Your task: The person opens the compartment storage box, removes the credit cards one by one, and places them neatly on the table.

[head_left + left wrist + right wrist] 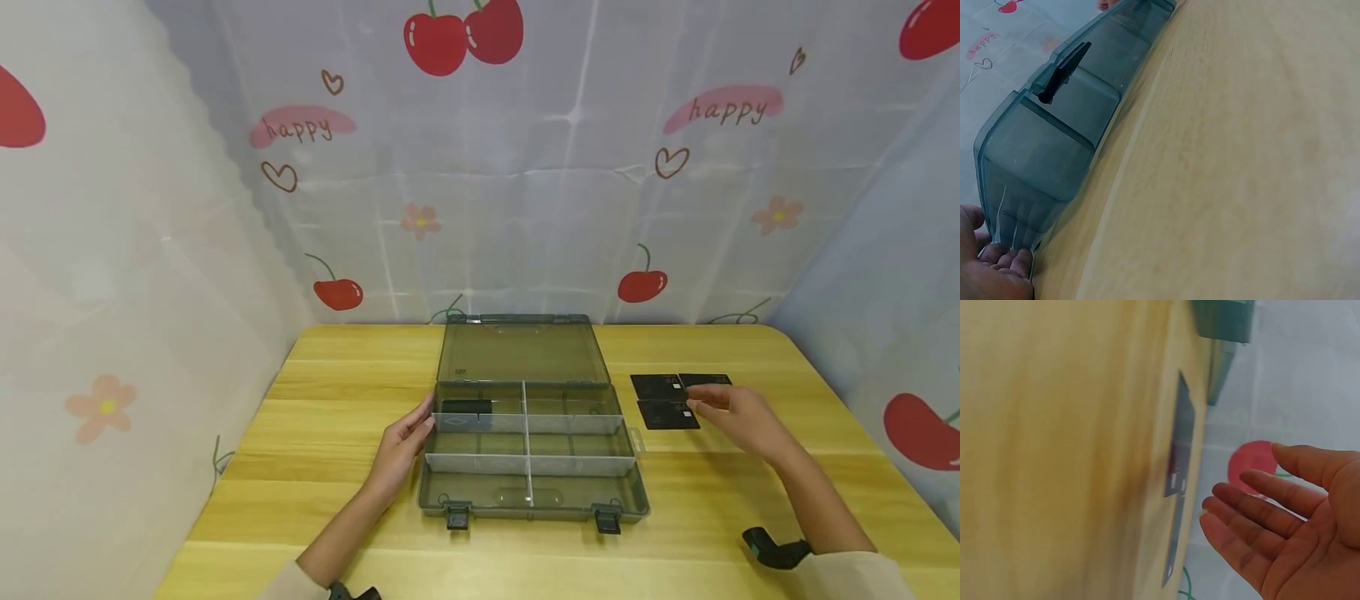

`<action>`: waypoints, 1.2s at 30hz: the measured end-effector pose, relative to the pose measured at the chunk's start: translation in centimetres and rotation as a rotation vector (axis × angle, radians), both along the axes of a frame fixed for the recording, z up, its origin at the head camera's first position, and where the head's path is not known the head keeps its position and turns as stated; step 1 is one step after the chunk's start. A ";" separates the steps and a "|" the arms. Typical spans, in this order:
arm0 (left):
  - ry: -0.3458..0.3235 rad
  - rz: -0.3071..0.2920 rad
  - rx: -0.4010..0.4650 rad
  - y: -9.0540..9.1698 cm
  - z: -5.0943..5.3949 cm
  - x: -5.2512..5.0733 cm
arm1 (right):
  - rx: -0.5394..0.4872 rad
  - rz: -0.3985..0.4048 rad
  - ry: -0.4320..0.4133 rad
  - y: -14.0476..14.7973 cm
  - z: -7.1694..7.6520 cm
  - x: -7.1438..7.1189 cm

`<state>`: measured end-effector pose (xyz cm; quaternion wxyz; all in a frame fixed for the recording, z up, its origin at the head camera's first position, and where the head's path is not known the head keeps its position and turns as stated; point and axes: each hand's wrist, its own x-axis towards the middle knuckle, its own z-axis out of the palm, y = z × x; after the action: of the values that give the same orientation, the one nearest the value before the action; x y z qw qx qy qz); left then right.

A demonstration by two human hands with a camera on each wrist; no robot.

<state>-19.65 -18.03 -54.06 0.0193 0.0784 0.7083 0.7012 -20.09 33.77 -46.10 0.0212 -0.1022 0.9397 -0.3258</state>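
A translucent grey-green compartment box [528, 510] lies on the table with its lid [521, 350] folded back. My left hand [401, 450] holds the box's left side; in the left wrist view its bent fingers [1007, 259] touch the side wall near a corner. A dark, flat item [467, 407] is in the far-left compartment. To the right of the box lie three black cards: a near one [663, 415], a far-left one [652, 386] and a far-right one [708, 380]. Over their right side hovers my right hand [1291, 519], fingers extended and holding nothing.
Clear dividers [480, 462] split the box into several compartments. Two dark latches [458, 517] hang at its front edge. Behind the wooden table [360, 358] hangs a cherry-patterned curtain [510, 208], with more of it on both sides.
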 end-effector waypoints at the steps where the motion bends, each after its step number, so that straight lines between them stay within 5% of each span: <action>1: -0.003 -0.003 0.004 0.0 0.0 0.0 | 0.028 0.018 0.013 0.0 -0.2 0.2; 15: -0.003 0.014 0.012 0.0 -0.1 0.0 | 0.174 0.202 -0.031 0.3 -2.0 1.9; 36: -0.010 0.024 0.004 0.1 -0.1 0.0 | 0.182 0.175 -0.090 0.1 -1.9 2.0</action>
<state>-19.65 -17.93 -54.17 0.0143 0.0666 0.7077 0.7032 -18.07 33.90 -47.97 0.1009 -0.1665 0.9509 -0.2404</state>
